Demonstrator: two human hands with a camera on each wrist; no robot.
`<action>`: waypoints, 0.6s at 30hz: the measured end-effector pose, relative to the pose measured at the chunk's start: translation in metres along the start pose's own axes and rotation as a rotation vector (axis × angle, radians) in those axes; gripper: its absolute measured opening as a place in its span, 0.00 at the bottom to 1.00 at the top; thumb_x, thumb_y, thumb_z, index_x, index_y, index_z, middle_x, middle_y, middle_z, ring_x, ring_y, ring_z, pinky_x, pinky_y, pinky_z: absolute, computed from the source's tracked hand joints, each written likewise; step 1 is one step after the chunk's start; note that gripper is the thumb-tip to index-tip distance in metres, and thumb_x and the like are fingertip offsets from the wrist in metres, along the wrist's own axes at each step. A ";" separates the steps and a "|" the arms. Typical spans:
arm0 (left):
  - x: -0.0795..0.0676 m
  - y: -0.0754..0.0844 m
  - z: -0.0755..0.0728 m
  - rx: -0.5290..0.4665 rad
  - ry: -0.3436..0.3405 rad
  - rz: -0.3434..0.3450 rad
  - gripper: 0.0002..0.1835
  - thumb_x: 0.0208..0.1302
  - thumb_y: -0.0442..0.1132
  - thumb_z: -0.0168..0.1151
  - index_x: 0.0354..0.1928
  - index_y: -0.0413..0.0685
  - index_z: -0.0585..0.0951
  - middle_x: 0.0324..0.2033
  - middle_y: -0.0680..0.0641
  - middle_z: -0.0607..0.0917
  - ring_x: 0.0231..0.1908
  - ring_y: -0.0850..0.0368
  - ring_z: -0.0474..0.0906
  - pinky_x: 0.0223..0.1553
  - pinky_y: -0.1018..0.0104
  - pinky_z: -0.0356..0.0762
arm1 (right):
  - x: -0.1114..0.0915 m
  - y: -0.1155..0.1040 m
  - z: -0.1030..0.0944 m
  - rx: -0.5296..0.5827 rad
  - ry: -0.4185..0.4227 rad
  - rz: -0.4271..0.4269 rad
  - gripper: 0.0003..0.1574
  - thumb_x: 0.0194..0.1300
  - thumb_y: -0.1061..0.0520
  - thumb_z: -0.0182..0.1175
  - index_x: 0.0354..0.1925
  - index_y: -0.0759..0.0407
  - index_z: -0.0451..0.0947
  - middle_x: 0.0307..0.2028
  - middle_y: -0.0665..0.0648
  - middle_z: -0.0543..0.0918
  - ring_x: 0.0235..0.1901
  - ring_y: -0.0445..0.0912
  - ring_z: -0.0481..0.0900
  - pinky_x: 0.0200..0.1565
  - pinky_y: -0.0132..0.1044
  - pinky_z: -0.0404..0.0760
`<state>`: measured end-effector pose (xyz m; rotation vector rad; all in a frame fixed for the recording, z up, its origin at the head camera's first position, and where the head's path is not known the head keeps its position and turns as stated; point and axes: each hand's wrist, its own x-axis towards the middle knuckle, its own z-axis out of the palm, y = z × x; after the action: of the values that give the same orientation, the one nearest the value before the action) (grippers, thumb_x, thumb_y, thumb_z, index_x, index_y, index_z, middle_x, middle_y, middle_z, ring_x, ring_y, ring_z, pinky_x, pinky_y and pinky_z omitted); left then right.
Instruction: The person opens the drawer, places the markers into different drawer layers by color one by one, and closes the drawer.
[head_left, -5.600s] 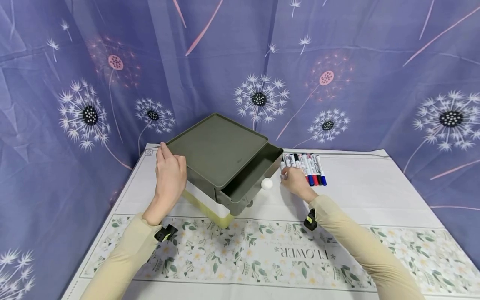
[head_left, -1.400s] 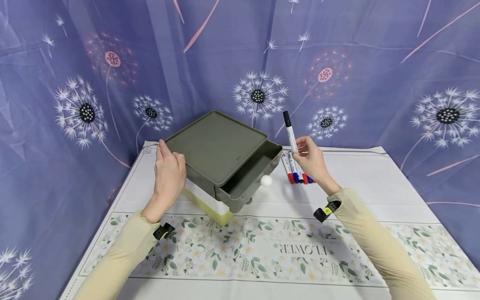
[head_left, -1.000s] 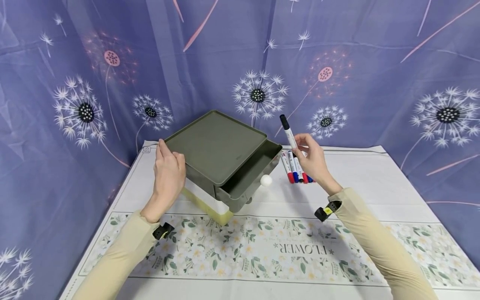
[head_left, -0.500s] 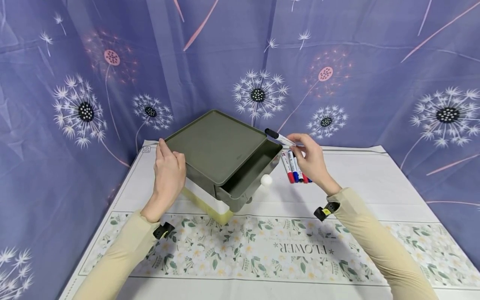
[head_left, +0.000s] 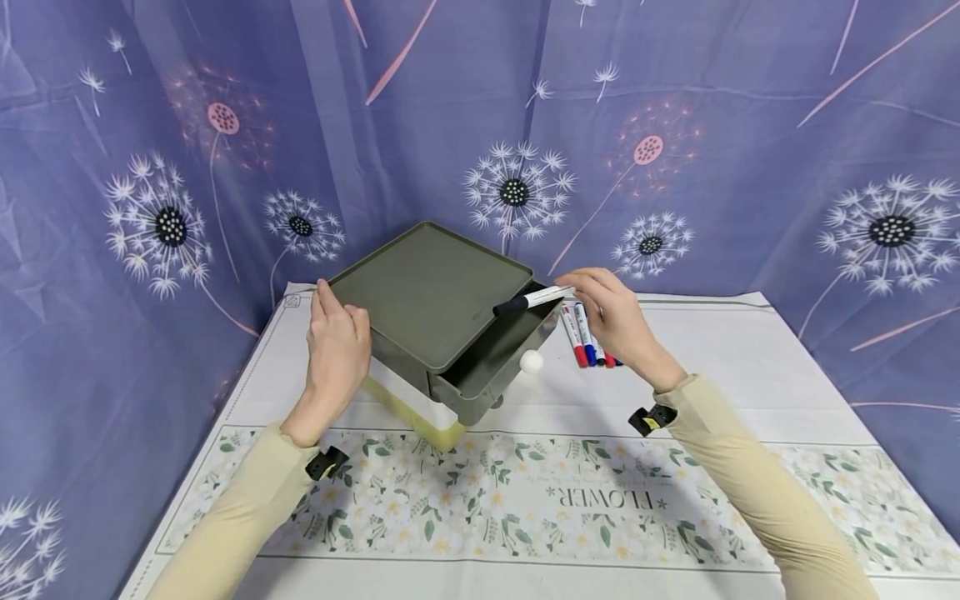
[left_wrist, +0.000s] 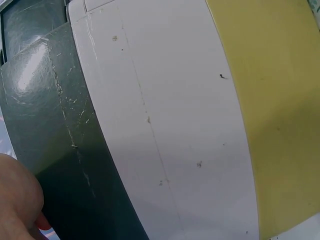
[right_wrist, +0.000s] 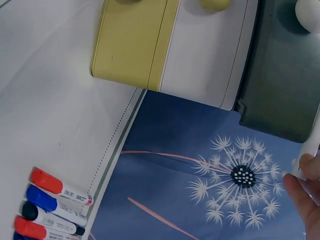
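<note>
While the left hand rests against the side of the box, I read its fingers as fairly straight, tips partly hidden; if it eases off or pushes, I'd expect the box to shift. Further right, the top drawer is pulled out, and a knock at its knob could slide it. Above that drawer is the marker, its cap end overlapping the front edge of the box's top in my head view; whether they touch, I can't tell. My chief worry is the cap snagging there and twisting, since only the plain end is held and most of its length is unsupported. The other markers lie side by side on the table; a low sweep could scatter them. The right hand has its fingertips pinched together on the marker.

As for direction, the black cap points left, away from the pinch, and the long axis slants from lower left to upper right in the head view, closer to lying flat than upright.
</note>
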<state>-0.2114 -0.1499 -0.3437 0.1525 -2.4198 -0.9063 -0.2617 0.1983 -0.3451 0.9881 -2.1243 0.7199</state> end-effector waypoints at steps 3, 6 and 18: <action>-0.001 0.000 0.000 0.002 -0.005 -0.003 0.31 0.66 0.39 0.35 0.66 0.24 0.50 0.62 0.24 0.60 0.52 0.25 0.68 0.52 0.41 0.68 | 0.001 0.001 -0.001 -0.019 -0.016 -0.039 0.27 0.56 0.78 0.48 0.48 0.58 0.78 0.44 0.59 0.79 0.46 0.50 0.75 0.39 0.34 0.69; -0.001 0.001 -0.001 0.007 -0.002 0.001 0.31 0.66 0.39 0.34 0.66 0.24 0.50 0.62 0.24 0.60 0.52 0.25 0.68 0.51 0.41 0.68 | 0.004 0.001 -0.004 -0.050 -0.049 -0.081 0.32 0.52 0.81 0.43 0.47 0.59 0.78 0.44 0.60 0.79 0.47 0.51 0.74 0.44 0.35 0.72; -0.001 0.003 -0.001 0.021 0.012 0.017 0.31 0.66 0.39 0.34 0.65 0.23 0.51 0.61 0.23 0.61 0.50 0.25 0.69 0.49 0.41 0.69 | 0.015 -0.020 -0.015 -0.205 -0.316 -0.157 0.42 0.41 0.85 0.43 0.53 0.60 0.74 0.49 0.59 0.74 0.52 0.49 0.70 0.33 0.35 0.77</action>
<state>-0.2092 -0.1480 -0.3418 0.1442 -2.4164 -0.8694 -0.2476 0.1906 -0.3205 1.2003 -2.2996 0.2750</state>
